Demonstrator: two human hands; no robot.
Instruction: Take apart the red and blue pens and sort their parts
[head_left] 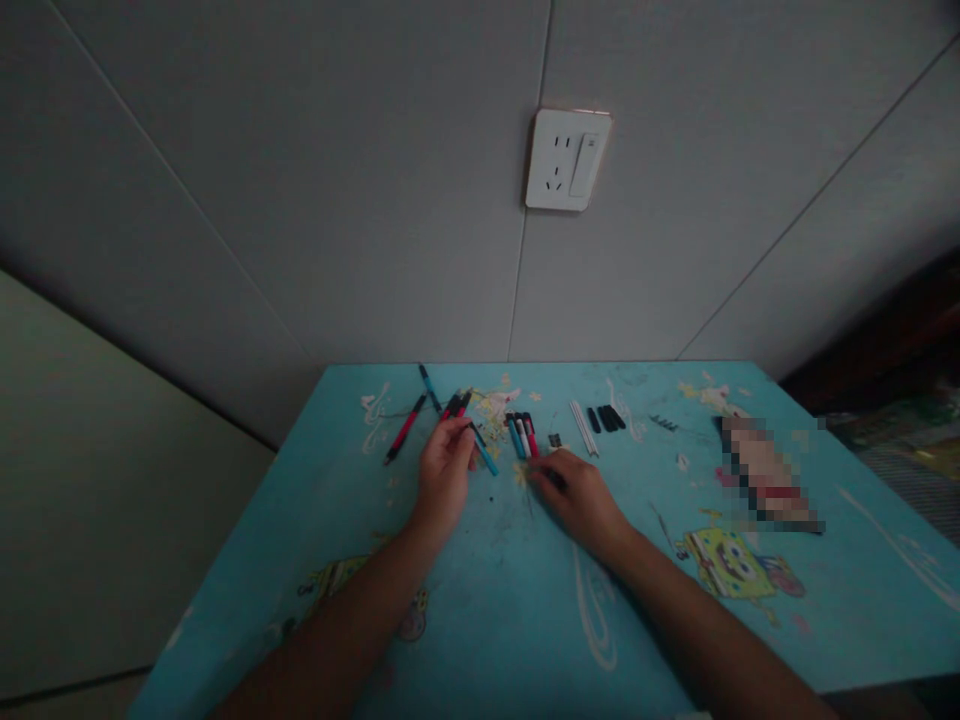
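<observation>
My left hand [448, 452] has its thumb and fingers closed around a blue pen [487, 460], which slants down to the right. Near the table's middle, three pen barrels lie side by side: a blue barrel [516, 436], a white barrel [523, 432] and a red barrel [531, 434]. My right hand [574, 487] rests on the table just below them, fingers curled; a small dark patch shows between thumb and fingers, too unclear to name. Beyond my left hand lie a red and black pen [406, 430], a blue and black pen [429, 386] and several more red pens [455, 406].
Thin white rods [583, 428], several short black pieces [606, 418] and small springs [663, 422] lie to the right. A blurred-out flat item [769, 475] sits farther right on the patterned blue table [510, 620]. The wall with its socket [570, 160] stands behind.
</observation>
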